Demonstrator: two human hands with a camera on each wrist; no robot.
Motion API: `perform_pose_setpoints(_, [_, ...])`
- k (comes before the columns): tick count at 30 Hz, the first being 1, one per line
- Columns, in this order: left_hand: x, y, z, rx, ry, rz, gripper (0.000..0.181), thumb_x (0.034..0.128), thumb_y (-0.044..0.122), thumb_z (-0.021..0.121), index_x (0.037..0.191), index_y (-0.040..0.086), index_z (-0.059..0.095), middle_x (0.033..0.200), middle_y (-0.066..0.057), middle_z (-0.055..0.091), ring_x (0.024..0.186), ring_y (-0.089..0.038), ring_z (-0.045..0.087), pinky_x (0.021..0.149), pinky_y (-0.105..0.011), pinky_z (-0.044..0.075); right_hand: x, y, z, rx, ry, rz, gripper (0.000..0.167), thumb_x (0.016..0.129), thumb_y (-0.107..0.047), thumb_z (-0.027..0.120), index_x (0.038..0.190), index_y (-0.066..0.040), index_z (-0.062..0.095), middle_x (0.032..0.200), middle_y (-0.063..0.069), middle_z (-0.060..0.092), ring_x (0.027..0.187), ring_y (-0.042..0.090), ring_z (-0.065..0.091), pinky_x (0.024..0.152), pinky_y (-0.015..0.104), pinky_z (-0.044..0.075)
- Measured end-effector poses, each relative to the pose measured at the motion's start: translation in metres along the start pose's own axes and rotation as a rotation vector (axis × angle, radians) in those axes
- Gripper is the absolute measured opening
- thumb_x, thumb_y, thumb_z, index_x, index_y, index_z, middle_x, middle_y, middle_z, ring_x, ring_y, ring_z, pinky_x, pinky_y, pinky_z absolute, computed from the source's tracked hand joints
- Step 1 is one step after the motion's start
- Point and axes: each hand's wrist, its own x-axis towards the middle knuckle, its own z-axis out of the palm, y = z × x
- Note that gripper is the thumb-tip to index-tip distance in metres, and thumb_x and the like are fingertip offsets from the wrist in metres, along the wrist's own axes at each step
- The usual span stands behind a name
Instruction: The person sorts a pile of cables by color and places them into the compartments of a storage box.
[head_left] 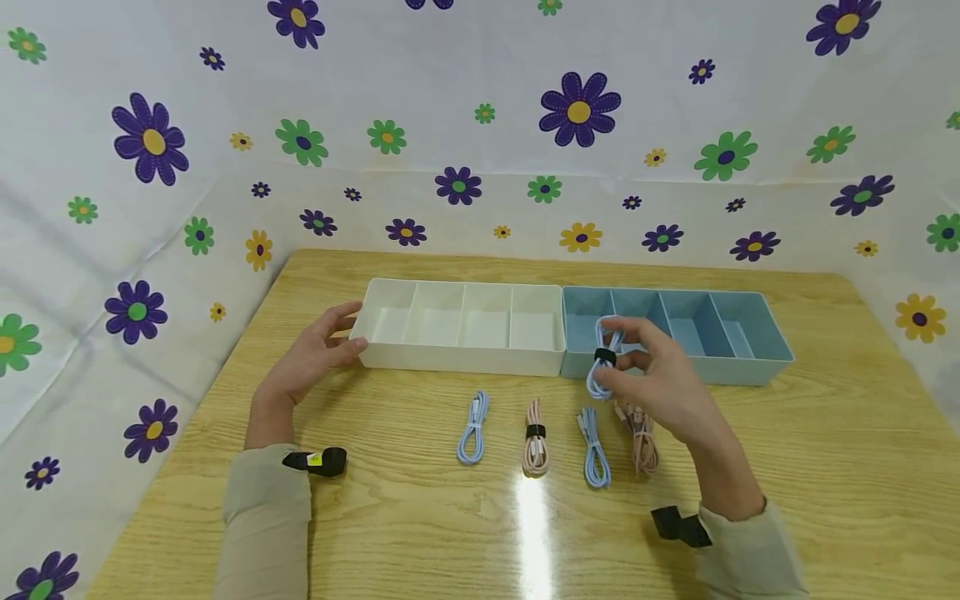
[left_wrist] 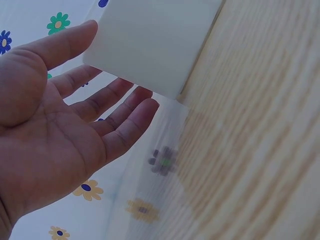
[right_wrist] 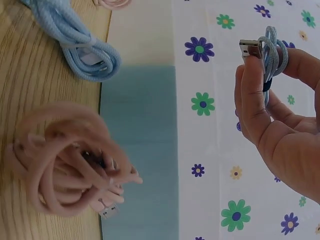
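A: so what's the right hand (head_left: 660, 379) up to?

B: it's pinching a coiled light-blue cable (head_left: 600, 379) with thumb and fingertips, keeping it up off the desk (head_left: 405, 533). In the head view the coil is overlapping the left end of the blue tray (head_left: 727, 371), can't tell if it's hanging over it or in front.

A: how's it handling, you reckon?

B: guessing light and bendy, with a braided jacket that's giving decent grip. I'd be going for the black strap (head_left: 604, 357) round its middle, cos the loops are probably splaying if you're grabbing an end. The metal plug (right_wrist: 250, 48) is sticking out by the fingers, likely the stiff bit to be gentle with.

A: left hand (head_left: 311, 354)?

B: holding nothing, fingers loosely spreading at the white tray's (head_left: 461, 358) left end. Can't tell if it's touching.

A: further out?

B: four more coils lying in front of the trays, left to right: a blue coil (head_left: 474, 427), a strapped pink coil (head_left: 536, 432), a second blue coil (head_left: 593, 447) and a dusky pink coil (head_left: 642, 435). Flowery cloth (head_left: 495, 150) is hanging behind.
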Motion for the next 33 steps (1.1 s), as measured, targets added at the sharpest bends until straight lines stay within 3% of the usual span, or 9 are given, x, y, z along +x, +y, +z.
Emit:
perform_pose_setpoints(6, [0.001, -0.002, 0.000, 0.009, 0.003, 0.001, 0.072, 0.0997, 0.031, 0.062, 0.158, 0.016, 0.023, 0.151, -0.021, 0.036, 0.123, -0.036, 0.050, 0.096, -0.041, 0.050, 0.005, 0.002, 0.006, 0.016, -0.002, 0.033, 0.058, 0.092, -0.010, 0.069, 0.144, -0.009, 0.044, 0.126, 0.015, 0.042, 0.095, 0.026, 0.054, 0.070, 0.030, 0.056])
perform_pose_setpoints(14, [0.002, -0.007, -0.002, 0.000, -0.006, -0.004, 0.073, 0.0994, 0.032, 0.062, 0.158, 0.016, 0.022, 0.151, -0.021, 0.035, 0.124, -0.038, 0.049, 0.091, -0.031, 0.051, 0.011, 0.004, 0.014, 0.042, 0.002, 0.049, 0.061, 0.091, -0.007, 0.069, 0.146, -0.008, 0.041, 0.124, 0.016, 0.041, 0.089, 0.025, 0.053, 0.073, 0.034, 0.059])
perform_pose_setpoints(21, [0.001, -0.005, -0.003, 0.014, -0.005, -0.008, 0.072, 0.0997, 0.032, 0.061, 0.159, 0.017, 0.022, 0.152, -0.020, 0.035, 0.125, -0.038, 0.049, 0.098, -0.043, 0.048, 0.014, 0.002, 0.020, 0.064, -0.002, 0.055, 0.064, 0.091, -0.007, 0.068, 0.149, -0.010, 0.041, 0.131, 0.017, 0.040, 0.090, 0.028, 0.055, 0.074, 0.037, 0.059])
perform_pose_setpoints(33, [0.003, -0.004, -0.001, 0.021, -0.002, -0.002, 0.072, 0.0999, 0.032, 0.061, 0.159, 0.018, 0.022, 0.151, -0.020, 0.036, 0.126, -0.039, 0.049, 0.098, -0.044, 0.048, 0.019, -0.003, 0.032, 0.117, -0.006, 0.028, 0.065, 0.091, -0.002, 0.067, 0.150, -0.008, 0.040, 0.126, 0.016, 0.038, 0.087, 0.025, 0.054, 0.072, 0.038, 0.059])
